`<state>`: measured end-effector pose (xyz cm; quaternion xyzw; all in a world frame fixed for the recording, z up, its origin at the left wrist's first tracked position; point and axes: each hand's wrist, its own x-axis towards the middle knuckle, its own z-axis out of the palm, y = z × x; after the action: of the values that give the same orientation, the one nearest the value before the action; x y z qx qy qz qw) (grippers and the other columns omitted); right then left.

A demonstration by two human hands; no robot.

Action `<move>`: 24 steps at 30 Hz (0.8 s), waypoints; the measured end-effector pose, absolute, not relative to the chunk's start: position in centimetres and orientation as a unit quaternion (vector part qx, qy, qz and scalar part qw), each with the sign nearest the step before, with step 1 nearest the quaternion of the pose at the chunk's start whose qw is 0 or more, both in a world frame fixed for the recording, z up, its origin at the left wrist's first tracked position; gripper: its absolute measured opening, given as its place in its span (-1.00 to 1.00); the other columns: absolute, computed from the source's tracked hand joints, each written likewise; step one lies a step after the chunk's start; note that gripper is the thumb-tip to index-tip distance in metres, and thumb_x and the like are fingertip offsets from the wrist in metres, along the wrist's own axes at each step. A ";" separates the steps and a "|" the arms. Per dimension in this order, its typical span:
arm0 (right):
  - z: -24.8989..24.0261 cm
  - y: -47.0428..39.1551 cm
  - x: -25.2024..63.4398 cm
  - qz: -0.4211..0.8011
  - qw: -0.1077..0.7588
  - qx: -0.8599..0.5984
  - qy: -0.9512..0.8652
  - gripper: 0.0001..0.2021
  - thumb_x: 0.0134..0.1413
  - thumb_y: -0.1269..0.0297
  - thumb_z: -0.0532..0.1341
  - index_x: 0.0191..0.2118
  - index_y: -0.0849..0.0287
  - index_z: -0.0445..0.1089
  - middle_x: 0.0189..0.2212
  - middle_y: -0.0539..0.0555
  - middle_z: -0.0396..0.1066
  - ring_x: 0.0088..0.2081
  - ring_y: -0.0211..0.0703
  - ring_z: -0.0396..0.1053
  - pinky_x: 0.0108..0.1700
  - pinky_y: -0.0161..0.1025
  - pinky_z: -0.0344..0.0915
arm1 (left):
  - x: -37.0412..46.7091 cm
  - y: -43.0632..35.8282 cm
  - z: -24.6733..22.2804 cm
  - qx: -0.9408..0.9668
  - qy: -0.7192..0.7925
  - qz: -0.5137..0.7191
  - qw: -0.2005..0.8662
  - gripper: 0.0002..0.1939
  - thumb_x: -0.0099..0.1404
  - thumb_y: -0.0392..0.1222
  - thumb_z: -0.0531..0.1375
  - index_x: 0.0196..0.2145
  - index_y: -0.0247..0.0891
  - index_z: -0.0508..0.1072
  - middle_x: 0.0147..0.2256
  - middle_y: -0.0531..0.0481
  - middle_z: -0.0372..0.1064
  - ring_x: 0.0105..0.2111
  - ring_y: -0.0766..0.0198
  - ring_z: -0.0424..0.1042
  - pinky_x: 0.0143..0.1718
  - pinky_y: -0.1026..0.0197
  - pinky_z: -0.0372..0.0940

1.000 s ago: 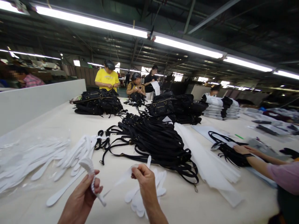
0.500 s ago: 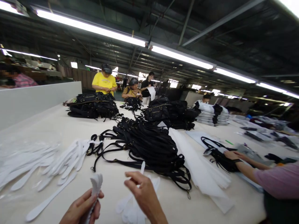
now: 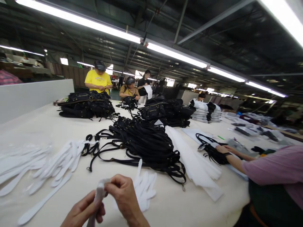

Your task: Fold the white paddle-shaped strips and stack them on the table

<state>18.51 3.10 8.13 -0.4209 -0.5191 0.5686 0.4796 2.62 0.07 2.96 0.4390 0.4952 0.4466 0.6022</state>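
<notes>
My left hand (image 3: 84, 208) is closed around a white strip (image 3: 99, 193) of soft, foam-like material, which stands upright and bends over at its top. At that bent top, my right hand (image 3: 125, 197) pinches the strip between thumb and fingers. Whether it is one layer or several cannot be made out. Just beyond my right hand lies a loose pile of white strips (image 3: 146, 189) with rounded ends. More white strips (image 3: 62, 162) are spread on the table (image 3: 180, 205) to the left, some partly under clear plastic.
A heap of black bags with straps (image 3: 144, 142) fills the middle, with white sheets (image 3: 194, 160) to its right. Stacked black bags (image 3: 87, 104) stand farther back. At the right, a co-worker's hands (image 3: 223, 149) touch a black bag (image 3: 213, 154). Other people stand across the table.
My right hand has moved left, from over the loose pile to the strip's top, and its fingers have closed there. The view has shifted slightly right.
</notes>
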 end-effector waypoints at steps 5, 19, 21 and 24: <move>8.1 3.1 18.4 0.529 0.496 -0.466 -0.507 -0.85 -0.09 0.31 0.36 -0.54 0.23 0.44 -0.62 -0.07 0.38 -0.54 -0.32 0.25 -0.47 -0.36 0.13 | 3.2 0.0 3.8 0.437 0.502 0.467 0.582 -0.55 0.07 0.23 0.31 -0.34 -0.24 0.58 -0.53 -0.02 0.49 -0.56 0.20 0.43 -0.45 0.22 0.30; 7.2 3.6 18.8 0.583 0.488 -0.410 -0.504 -0.80 0.04 0.20 0.31 -0.44 0.24 0.53 -0.54 0.02 0.46 -0.42 -0.24 0.35 -0.31 -0.31 0.24 | 1.9 0.9 2.5 0.371 0.518 0.460 0.618 -0.50 0.04 0.26 0.33 -0.31 -0.27 0.59 -0.43 -0.04 0.53 -0.53 0.23 0.43 -0.48 0.25 0.26; 7.1 3.4 18.6 0.574 0.497 -0.419 -0.498 -0.80 0.02 0.19 0.32 -0.45 0.24 0.53 -0.54 0.01 0.46 -0.43 -0.25 0.33 -0.31 -0.31 0.24 | 2.2 0.7 3.1 0.362 0.535 0.470 0.601 -0.48 0.03 0.26 0.33 -0.29 -0.28 0.58 -0.41 -0.06 0.55 -0.51 0.21 0.45 -0.46 0.23 0.30; 7.0 3.2 18.4 0.552 0.518 -0.434 -0.488 -0.79 0.00 0.18 0.34 -0.46 0.24 0.51 -0.55 0.01 0.46 -0.44 -0.25 0.33 -0.32 -0.31 0.26 | 2.8 0.4 4.3 0.322 0.555 0.496 0.585 -0.47 0.03 0.21 0.36 -0.21 -0.29 0.58 -0.29 -0.11 0.59 -0.36 0.10 0.54 -0.27 0.15 0.41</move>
<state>18.36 3.22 7.01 -0.4342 -0.4881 0.5520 0.5182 2.80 0.36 4.32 0.3217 0.5548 0.4962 0.5852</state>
